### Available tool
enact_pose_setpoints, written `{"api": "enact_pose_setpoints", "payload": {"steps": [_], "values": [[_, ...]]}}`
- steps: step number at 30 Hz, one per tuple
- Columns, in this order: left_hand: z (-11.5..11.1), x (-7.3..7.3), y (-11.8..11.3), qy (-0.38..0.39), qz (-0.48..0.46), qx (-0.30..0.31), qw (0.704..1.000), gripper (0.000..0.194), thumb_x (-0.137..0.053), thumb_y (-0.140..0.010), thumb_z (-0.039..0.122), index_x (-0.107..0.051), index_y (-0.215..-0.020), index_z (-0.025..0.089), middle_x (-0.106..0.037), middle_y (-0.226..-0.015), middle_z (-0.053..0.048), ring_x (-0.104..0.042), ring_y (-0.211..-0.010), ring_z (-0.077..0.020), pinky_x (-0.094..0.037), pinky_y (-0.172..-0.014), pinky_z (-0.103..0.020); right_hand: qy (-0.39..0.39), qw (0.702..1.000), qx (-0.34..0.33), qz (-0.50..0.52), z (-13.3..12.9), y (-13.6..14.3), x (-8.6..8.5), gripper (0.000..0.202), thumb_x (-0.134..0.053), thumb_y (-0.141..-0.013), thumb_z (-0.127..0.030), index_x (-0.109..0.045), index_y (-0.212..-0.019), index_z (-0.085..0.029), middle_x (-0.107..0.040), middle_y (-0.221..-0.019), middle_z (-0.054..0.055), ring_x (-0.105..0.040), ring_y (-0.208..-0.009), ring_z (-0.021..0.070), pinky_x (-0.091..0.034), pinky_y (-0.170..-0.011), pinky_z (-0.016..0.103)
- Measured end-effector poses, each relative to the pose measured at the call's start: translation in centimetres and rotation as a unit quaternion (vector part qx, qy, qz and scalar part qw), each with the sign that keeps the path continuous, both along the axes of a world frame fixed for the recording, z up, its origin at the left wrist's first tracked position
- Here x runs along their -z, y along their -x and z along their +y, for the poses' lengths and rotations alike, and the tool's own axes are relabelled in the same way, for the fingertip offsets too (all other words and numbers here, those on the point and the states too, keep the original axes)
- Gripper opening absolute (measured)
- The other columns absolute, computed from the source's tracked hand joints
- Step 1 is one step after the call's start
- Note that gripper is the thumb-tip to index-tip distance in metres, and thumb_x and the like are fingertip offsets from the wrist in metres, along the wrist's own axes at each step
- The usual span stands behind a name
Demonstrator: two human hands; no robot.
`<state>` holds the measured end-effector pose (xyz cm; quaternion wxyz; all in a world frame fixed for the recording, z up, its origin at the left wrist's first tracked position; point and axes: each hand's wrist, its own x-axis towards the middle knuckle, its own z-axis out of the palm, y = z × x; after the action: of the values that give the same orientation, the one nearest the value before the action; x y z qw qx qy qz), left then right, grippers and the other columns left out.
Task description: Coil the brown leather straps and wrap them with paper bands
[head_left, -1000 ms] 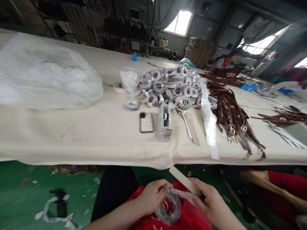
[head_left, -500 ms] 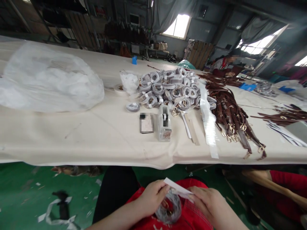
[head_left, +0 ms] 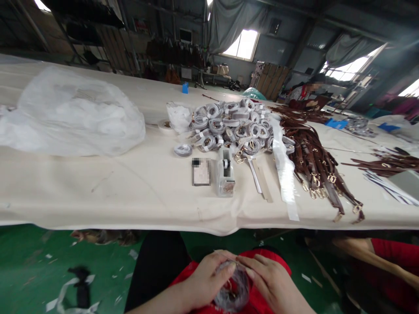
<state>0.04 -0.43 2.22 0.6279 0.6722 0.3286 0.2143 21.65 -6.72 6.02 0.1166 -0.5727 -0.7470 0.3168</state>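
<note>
A coiled strap [head_left: 238, 293] in greyish clear wrapping lies above my lap, with a bit of gold-coloured metal showing in its middle. My left hand [head_left: 209, 275] is closed on its upper left side, the thumb pressed over the coil. On the upper right, the fingers of my right hand [head_left: 270, 274] are closed together against the coil's edge. Both hands' fingertips nearly meet at the top of the coil. The white paper strip there is almost wholly hidden by my fingers.
On the cream-covered table [head_left: 137, 192] are a tape dispenser [head_left: 225, 174], a heap of wrapped coils [head_left: 229, 124], brown straps with metal clasps [head_left: 314, 161], a white strip [head_left: 284, 170] and a big plastic bag [head_left: 81, 117]. A person's arm [head_left: 376, 261] is at the right.
The white paper strip, held out flat above the coil before, is now down against it under my fingers. My hands have come closer together.
</note>
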Motion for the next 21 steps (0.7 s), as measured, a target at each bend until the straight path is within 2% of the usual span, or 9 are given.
{"api": "enact_pose_setpoints", "payload": {"steps": [3, 6, 9, 11, 14, 17, 19, 21], "values": [[0.0, 0.3, -0.1, 0.028, 0.017, -0.007, 0.999, 0.054, -0.045, -0.092, 0.059, -0.068, -0.112, 0.014, -0.072, -0.107, -0.011, -0.066, -0.101, -0.0253, -0.050, -0.092, -0.033, 0.003, 1.000, -0.003, -0.012, 0.0, 0.4, -0.1, 0.036, -0.038, -0.102, -0.033, -0.062, -0.128, -0.028, -0.073, -0.102, 0.010, -0.068, -0.098, 0.0260, -0.054, -0.088, 0.037], [-0.2, 0.7, -0.3, 0.064, 0.021, -0.022, 0.997, 0.046, -0.047, -0.091, 0.051, -0.069, -0.108, 0.014, -0.072, -0.104, -0.010, -0.066, -0.099, -0.0255, -0.050, -0.090, -0.033, 0.009, 1.000, 0.022, -0.010, 0.0, 1.2, -0.3, 0.034, -0.048, -0.096, -0.029, -0.063, -0.126, -0.024, -0.072, -0.109, 0.012, -0.067, -0.101, 0.0282, -0.053, -0.090, 0.040], [-0.3, 1.3, -0.3, 0.082, 0.028, -0.054, 0.995, 0.037, -0.044, -0.088, 0.037, -0.069, -0.105, 0.016, -0.072, -0.106, -0.007, -0.064, -0.105, -0.0254, -0.047, -0.095, -0.034, 0.047, 0.995, 0.041, 0.073, -0.4, 1.3, -0.7, 0.043, -0.062, -0.083, -0.018, -0.061, -0.126, -0.023, -0.069, -0.118, 0.011, -0.066, -0.106, 0.0269, -0.051, -0.095, 0.038], [-0.3, 1.7, -0.3, 0.097, 0.050, -0.070, 0.992, 0.037, -0.041, -0.086, 0.033, -0.069, -0.104, 0.018, -0.072, -0.107, -0.006, -0.063, -0.108, -0.0253, -0.046, -0.097, -0.034, 0.098, 0.982, 0.055, 0.154, -0.9, 0.4, -0.8, 0.042, -0.067, -0.078, -0.016, -0.064, -0.119, -0.023, -0.068, -0.121, 0.009, -0.064, -0.108, 0.0256, -0.050, -0.095, 0.035], [-0.2, 2.1, -0.1, 0.109, 0.072, -0.073, 0.989, 0.038, -0.040, -0.086, 0.036, -0.069, -0.105, 0.019, -0.072, -0.107, -0.005, -0.062, -0.108, -0.0250, -0.046, -0.097, -0.034, 0.185, 0.939, 0.086, 0.276, -1.9, -1.6, -0.5, 0.034, -0.071, -0.080, -0.027, -0.065, -0.113, -0.023, -0.067, -0.121, 0.010, -0.064, -0.107, 0.0265, -0.049, -0.094, 0.037], [-0.1, 2.3, 0.1, 0.087, 0.069, -0.064, 0.992, 0.038, -0.040, -0.088, 0.037, -0.068, -0.106, 0.020, -0.072, -0.111, -0.005, -0.062, -0.108, -0.0235, -0.044, -0.100, -0.032, 0.250, 0.864, 0.087, 0.427, -2.5, -2.8, 0.0, 0.041, -0.066, -0.087, -0.040, -0.062, -0.123, -0.022, -0.070, -0.114, 0.013, -0.066, -0.103, 0.0277, -0.049, -0.092, 0.042], [-0.1, 2.3, 0.1, 0.078, 0.064, -0.060, 0.993, 0.037, -0.040, -0.089, 0.035, -0.068, -0.106, 0.020, -0.071, -0.112, -0.005, -0.061, -0.109, -0.0231, -0.044, -0.100, -0.031, 0.264, 0.823, 0.098, 0.494, -2.5, -2.9, 0.1, 0.041, -0.062, -0.089, -0.041, -0.063, -0.125, -0.021, -0.073, -0.111, 0.014, -0.068, -0.100, 0.0282, -0.048, -0.091, 0.043], [-0.2, 2.4, 0.1, 0.076, 0.061, -0.057, 0.994, 0.036, -0.040, -0.090, 0.035, -0.068, -0.107, 0.019, -0.071, -0.113, -0.005, -0.062, -0.109, -0.0228, -0.044, -0.100, -0.031, 0.267, 0.807, 0.113, 0.515, -2.3, -2.7, 0.1, 0.039, -0.062, -0.090, -0.039, -0.066, -0.124, -0.020, -0.074, -0.110, 0.014, -0.069, -0.100, 0.0284, -0.048, -0.092, 0.044]]}}
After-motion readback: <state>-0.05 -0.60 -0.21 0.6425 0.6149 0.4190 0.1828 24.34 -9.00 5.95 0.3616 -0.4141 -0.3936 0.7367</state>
